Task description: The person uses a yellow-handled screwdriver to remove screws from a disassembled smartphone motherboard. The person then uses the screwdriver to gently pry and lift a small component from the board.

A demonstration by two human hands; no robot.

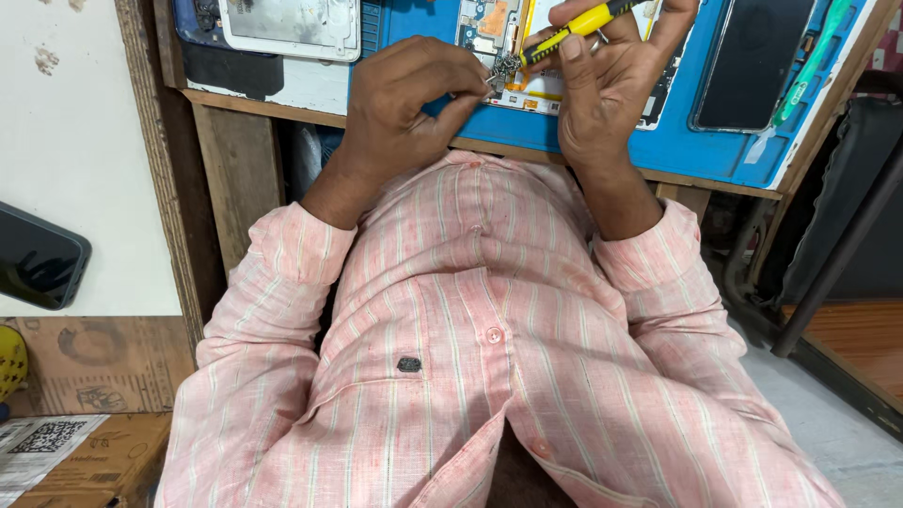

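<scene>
My right hand (611, 85) grips a yellow-and-black screwdriver (574, 26), its tip pointing left and down. My left hand (414, 94) pinches a small metal part (499, 71) right at the screwdriver's tip. Both hands hover over the front edge of a blue work mat (696, 132). Beneath them lies an opened phone (489, 28) with its circuit board showing, partly hidden by my fingers. My pink striped shirt fills the lower half of the view.
A white tablet back cover (292, 23) lies at the mat's left. A dark phone screen (752, 56) and a green tool (809, 56) rest at the right. Another dark phone (38, 259) sits on a white surface at far left. The wooden bench edge (263, 103) runs below the mat.
</scene>
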